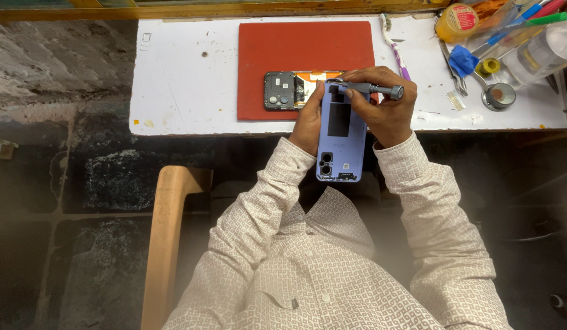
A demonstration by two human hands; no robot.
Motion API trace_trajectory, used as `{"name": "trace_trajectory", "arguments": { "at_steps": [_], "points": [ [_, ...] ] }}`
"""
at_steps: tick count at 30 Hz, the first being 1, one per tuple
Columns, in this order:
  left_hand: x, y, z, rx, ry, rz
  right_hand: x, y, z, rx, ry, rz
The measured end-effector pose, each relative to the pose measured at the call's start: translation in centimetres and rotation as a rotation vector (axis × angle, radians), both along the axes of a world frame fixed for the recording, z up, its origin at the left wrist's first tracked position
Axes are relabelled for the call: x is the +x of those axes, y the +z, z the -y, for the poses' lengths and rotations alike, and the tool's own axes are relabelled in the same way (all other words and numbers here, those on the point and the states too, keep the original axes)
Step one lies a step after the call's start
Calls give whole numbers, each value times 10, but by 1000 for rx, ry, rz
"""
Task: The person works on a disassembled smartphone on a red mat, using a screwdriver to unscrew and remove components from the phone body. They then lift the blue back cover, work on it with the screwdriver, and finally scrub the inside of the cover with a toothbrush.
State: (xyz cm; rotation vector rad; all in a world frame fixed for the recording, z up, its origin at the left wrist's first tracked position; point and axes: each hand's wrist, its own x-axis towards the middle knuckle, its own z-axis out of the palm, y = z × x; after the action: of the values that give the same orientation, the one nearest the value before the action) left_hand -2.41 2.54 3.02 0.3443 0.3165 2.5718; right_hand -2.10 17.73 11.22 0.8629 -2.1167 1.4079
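While hands hold cover, toothbrush lies beside mat.

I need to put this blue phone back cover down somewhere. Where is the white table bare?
Bare: the white table left of the red rectangular mat, and the mat's upper half. Crowded: the right corner, with the yellow-lidded jar, metal tweezers and round metal tin.

Head view, straight down, close overhead
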Motion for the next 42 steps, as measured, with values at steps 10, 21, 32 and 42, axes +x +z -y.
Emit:
{"name": "trace_trajectory", "arguments": {
  "at_steps": [10,21,32,42],
  "points": [
    [3,1,1,-41,40,-42,2,3,-1,-76,45,71],
    [8,6,3,-16,65,-127,-2,-6,-7,-153,12,107],
    [9,5,3,-4,59,-123,-3,-8,-9,-148,3,123],
    [9,4,4,6,52,-146,-4,-7,-9,-128,8,126]
  ]
}}
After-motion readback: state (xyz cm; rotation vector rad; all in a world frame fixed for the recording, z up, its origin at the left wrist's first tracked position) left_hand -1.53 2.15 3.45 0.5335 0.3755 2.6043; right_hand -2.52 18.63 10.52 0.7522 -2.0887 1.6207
